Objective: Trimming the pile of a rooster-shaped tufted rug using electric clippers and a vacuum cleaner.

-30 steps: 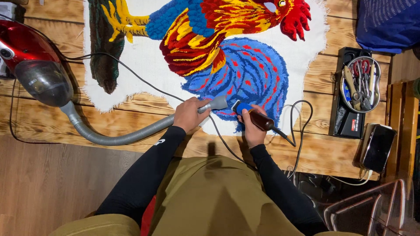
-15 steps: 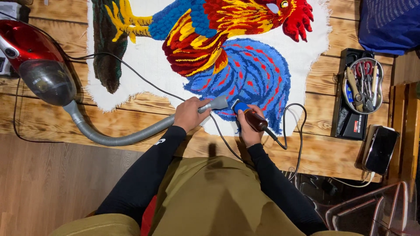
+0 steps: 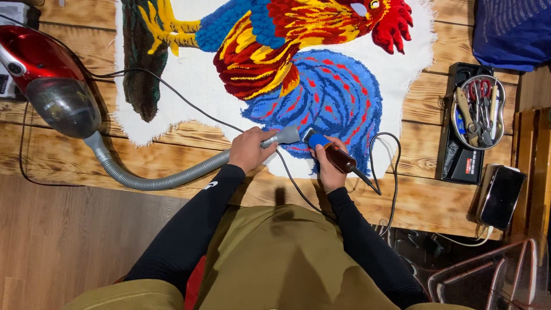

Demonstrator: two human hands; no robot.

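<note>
On the rug (image 3: 275,63), at its near blue edge, the left hand (image 3: 248,150) grips the hose nozzle (image 3: 281,138) pointing right toward the clipper (image 3: 330,152), clasped in the right hand (image 3: 330,169), tips nearly touching.
</note>
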